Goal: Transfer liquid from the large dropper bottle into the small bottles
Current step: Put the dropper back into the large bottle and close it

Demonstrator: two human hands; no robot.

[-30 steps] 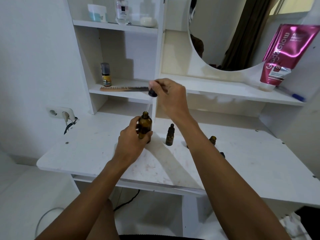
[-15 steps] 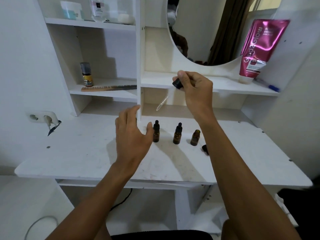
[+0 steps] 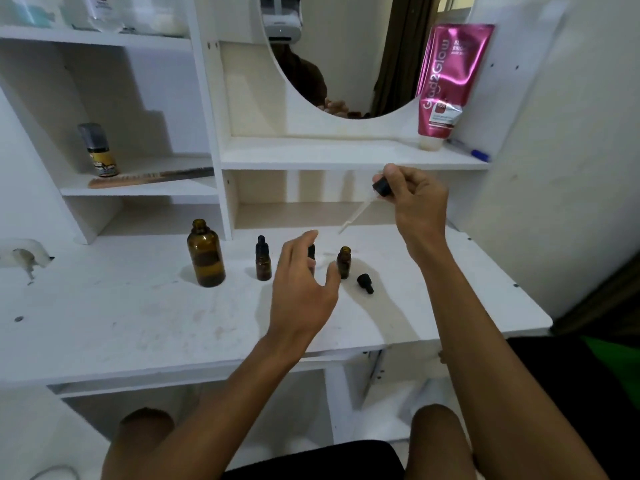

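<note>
The large amber bottle (image 3: 206,258) stands uncapped on the white table (image 3: 138,317), left of three small amber bottles. The left small bottle (image 3: 263,259) has its black dropper cap on. The middle one (image 3: 311,252) is mostly hidden behind my left hand (image 3: 303,289), which is open with fingers spread just in front of it. The right small bottle (image 3: 344,262) is uncapped, with its small black cap (image 3: 365,283) lying beside it. My right hand (image 3: 415,202) holds the large dropper (image 3: 367,206) by its black bulb, the glass tip slanting down-left above the right small bottle.
A pink tube (image 3: 446,81) and a blue pen (image 3: 469,151) sit on the shelf under the round mirror (image 3: 346,57). A spray can (image 3: 98,150) and a comb (image 3: 149,177) lie on the left shelf. A wall socket (image 3: 20,256) is at far left.
My left hand let go of the large bottle and moved right to the small bottles. My right hand carried the dropper right and lower, over the uncapped small bottle.
</note>
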